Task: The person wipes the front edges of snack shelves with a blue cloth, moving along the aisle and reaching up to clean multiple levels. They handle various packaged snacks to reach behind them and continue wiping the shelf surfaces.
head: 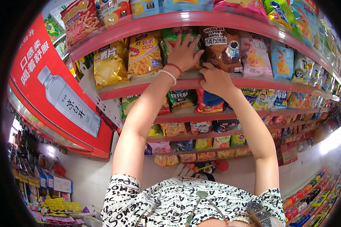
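My left hand (184, 52) lies spread over the front of a green snack bag (168, 35) on the second shelf, fingers apart; a red cord and a white bead bracelet circle that wrist. Beside it, my right hand (216, 78) is at the shelf's red front edge, below a brown bag of chocolate flavor rings (223, 52). A dark blue thing (211, 98) shows beneath my right palm; whether the hand holds it I cannot tell. To the left stand a yellow bag of shrimp sticks (144, 55) and a golden bag of potato chips (109, 66). Pink shrimp snack bags (255, 55) stand to the right.
A red edge strip (184, 21) fronts the upper shelf, which bears more snack bags. Lower shelves (184, 115) hold rows of packets. A red fridge panel (56, 85) with a bottle picture stands at left. Packaged goods (309, 198) fill racks at lower right, and yellow packets (59, 204) lie lower left.
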Tool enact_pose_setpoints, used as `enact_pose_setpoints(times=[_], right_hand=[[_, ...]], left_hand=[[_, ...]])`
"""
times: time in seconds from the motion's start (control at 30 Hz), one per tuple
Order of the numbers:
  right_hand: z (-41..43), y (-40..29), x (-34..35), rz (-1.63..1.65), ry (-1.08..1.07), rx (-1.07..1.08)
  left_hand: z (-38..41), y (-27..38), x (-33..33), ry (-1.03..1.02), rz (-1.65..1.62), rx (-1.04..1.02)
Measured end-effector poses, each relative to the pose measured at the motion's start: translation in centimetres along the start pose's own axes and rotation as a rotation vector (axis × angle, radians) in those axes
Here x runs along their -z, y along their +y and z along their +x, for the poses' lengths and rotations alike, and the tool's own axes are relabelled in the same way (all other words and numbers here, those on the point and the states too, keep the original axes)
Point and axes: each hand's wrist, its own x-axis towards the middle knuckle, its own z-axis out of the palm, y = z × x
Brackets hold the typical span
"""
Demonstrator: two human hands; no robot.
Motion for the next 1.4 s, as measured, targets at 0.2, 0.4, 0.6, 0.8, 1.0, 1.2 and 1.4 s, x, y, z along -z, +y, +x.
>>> enact_pose_setpoints(times=[0.2,0.4,0.6,0.8,1.0,1.2,1.4], right_hand=[[0.8,0.0,-0.1,-0.055,-0.146,-0.058],[0.6,-0.8,2.5,-0.042,-0.251,-0.120],[1.0,-0.3,1.9,-0.053,-0.125,-0.017],[1.4,-0.1,-0.3,-0.082,-0.185,-0.076],[0.4,-1.4,0.4,-0.168,-0.076,-0.042],[-0.7,-2.4,1.2,-0.241,-0.106,-0.033],[-0.7,-2.3,1.2,-0.287,-0.102,-0.022]], left_hand=[[0.4,-0.8,-0.4,-0.061,-0.044,0.042],[0.0,-1.2,-0.9,0.038,-0.193,0.073],[-0.1,-0.8,-0.7,-0.033,-0.208,0.079],[-1.0,-0.9,-0.1,-0.009,-0.283,0.286],[-1.2,-1.1,-0.4,-0.024,-0.534,0.331],[-1.5,-0.6,0.6,-0.077,-0.543,0.268],[-1.5,-0.4,1.2,-0.187,-0.545,0.433]])
